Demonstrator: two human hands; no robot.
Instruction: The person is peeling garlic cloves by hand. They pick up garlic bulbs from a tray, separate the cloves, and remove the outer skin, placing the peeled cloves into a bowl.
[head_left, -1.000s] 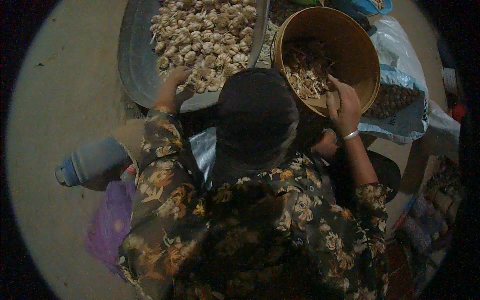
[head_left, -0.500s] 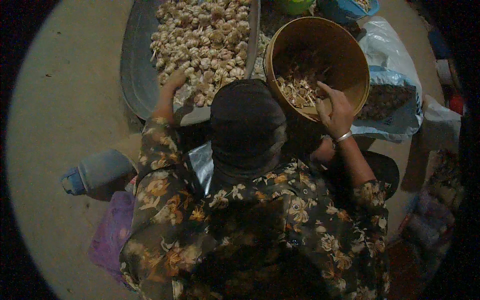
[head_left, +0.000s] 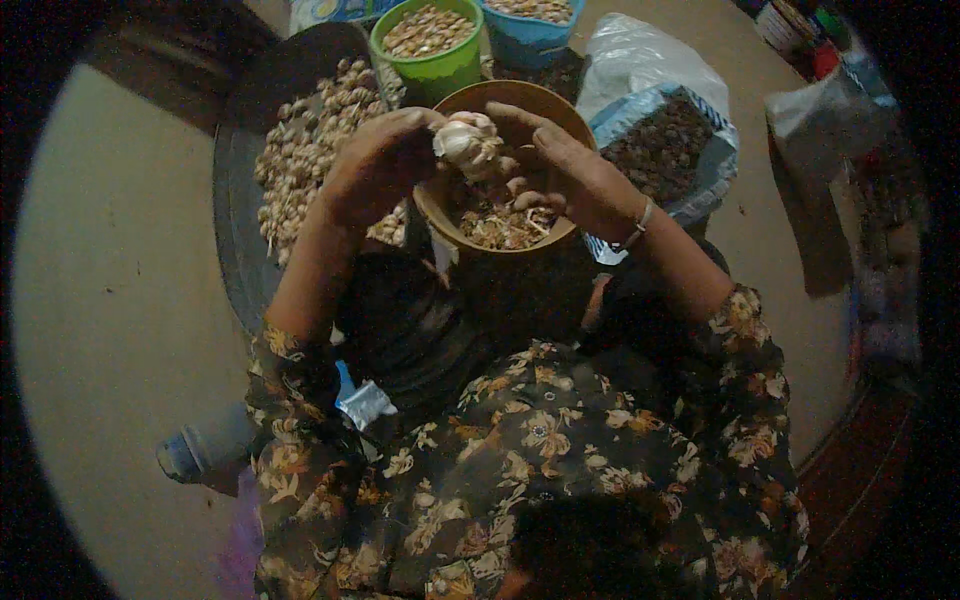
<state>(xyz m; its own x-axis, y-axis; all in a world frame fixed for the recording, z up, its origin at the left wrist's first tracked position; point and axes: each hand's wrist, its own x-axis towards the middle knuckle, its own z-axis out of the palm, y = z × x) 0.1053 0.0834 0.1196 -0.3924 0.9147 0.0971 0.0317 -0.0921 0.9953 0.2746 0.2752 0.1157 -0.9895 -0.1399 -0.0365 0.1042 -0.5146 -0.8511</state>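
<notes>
A pale garlic bulb (head_left: pixel 466 142) is up between my hands, over the round wooden tub (head_left: pixel 446 228). My left hand (head_left: pixel 385 155) is closed on the bulb from its left side; some of these fingers are hidden. Opposite it, my right hand (head_left: pixel 575 165) is open, its upper fingers stretched toward the bulb and its lower ones bent. Whether those lower fingertips touch the bulb is hard to tell. Loose garlic skins and dry stalks (head_left: pixel 505 228) lie in the tub below.
Many whole garlic bulbs (head_left: pixel 300 150) fill a dark basin (head_left: pixel 228 200) on the left. A green bucket (head_left: pixel 440 72) and a blue container (head_left: pixel 530 40), both with cloves, stand behind the tub. At the right is an open sack (head_left: pixel 660 150) of dark lumps. A bottle (head_left: pixel 205 445) lies lower left.
My left hand has left the garlic heap and come over the tub with a bulb. My right hand has lifted off the tub's rim toward it. The view has shifted, showing the buckets behind.
</notes>
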